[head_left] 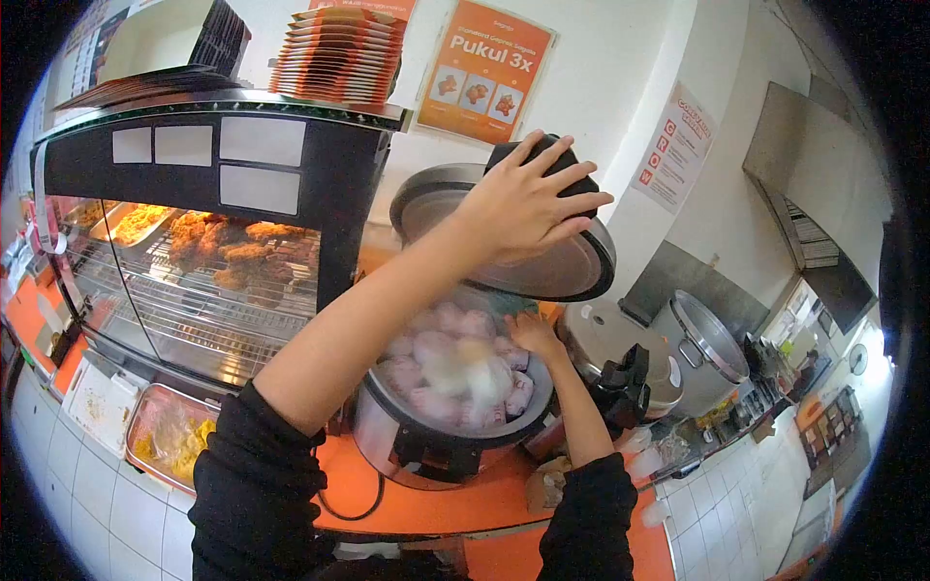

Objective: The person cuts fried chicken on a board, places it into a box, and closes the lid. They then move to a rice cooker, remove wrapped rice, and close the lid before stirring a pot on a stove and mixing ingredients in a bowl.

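A large rice cooker (417, 441) stands on the orange counter, filled with several white wrapped packets (412, 373). Its round lid (436, 208) is tilted up. My left hand (528, 198) lies with fingers spread over the black part on top of the lid. My right hand (533, 334) is inside the far right of the cooker's opening, beside the packets; its fingers show partly and look stretched out, with no held thing visible. A pale yellowish-white blur (470, 373), apparently in motion, lies over the middle packets, apart from my right hand.
A heated display case (344, 194) with fried chicken (213, 247) stands at left, carrying a stack of orange boxes (339, 58). A tray of yellow food (174, 426) lies below it. Another cooker (605, 339) and a big metal pot (702, 334) stand to the right.
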A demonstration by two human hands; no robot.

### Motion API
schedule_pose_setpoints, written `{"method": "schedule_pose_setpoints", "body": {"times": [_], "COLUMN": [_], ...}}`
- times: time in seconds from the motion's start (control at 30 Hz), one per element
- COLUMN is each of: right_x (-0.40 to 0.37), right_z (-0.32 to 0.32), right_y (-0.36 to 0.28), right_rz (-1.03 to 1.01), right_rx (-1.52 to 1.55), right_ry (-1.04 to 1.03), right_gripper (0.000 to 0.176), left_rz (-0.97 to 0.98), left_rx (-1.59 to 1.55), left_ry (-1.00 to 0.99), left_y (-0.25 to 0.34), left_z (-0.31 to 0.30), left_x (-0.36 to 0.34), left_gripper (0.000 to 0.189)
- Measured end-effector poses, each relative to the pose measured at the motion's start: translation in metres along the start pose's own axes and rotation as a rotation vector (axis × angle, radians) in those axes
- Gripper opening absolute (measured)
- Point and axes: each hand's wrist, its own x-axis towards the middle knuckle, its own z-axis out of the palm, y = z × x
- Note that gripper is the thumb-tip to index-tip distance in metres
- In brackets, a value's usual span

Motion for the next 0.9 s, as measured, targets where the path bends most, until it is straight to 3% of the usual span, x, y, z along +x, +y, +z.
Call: {"method": "schedule_pose_setpoints", "body": {"times": [0.07, 0.17, 0.27, 0.33, 0.4, 0.47, 0.5, 0.6, 0.7, 0.9], "right_x": [0.012, 0.028, 0.015, -0.014, -0.068, -0.160, -0.202, -0.268, -0.299, -0.336], "right_z": [0.006, -0.002, 0.002, -0.014, -0.020, -0.097, -0.129, -0.150, -0.152, -0.138], "right_y": [-0.003, -0.010, -0.016, -0.029, -0.041, -0.077, -0.094, -0.088, -0.071, -0.046], "right_rz": [0.093, 0.170, 0.013, -0.054, -0.148, -0.438, -0.593, -0.832, -0.936, -0.967], "right_rx": [0.050, 0.150, -0.089, -0.036, 0.376, 0.556, 0.602, 0.678, 0.685, 0.752], "right_ry": [0.017, -0.201, -0.157, -0.283, -0.194, -0.370, -0.289, -0.473, -0.481, -0.364], "right_gripper": [0.056, 0.055, 0.053, 0.052, 0.049, 0.044, 0.045, 0.049, 0.050, 0.051], "left_rz": [0.000, -0.011, -0.022, -0.039, -0.068, -0.083, -0.088, -0.029, -0.023, -0.192], "left_rx": [-0.007, -0.011, -0.028, -0.033, -0.052, -0.032, -0.024, 0.149, 0.212, 0.113], "left_ry": [0.005, 0.001, -0.037, -0.082, -0.137, -0.257, -0.307, -0.350, -0.413, -0.536], "left_y": [0.001, 0.006, 0.016, 0.028, 0.046, 0.072, 0.087, 0.124, 0.152, 0.194], "left_z": [-0.001, -0.005, -0.013, -0.021, -0.033, -0.042, -0.047, -0.049, -0.052, -0.057], "left_x": [-0.001, -0.004, -0.011, -0.018, -0.030, -0.051, -0.062, -0.106, -0.135, -0.167], "left_gripper": [0.035, 0.035, 0.036, 0.038, 0.043, 0.051, 0.054, 0.055, 0.057, 0.053]}}
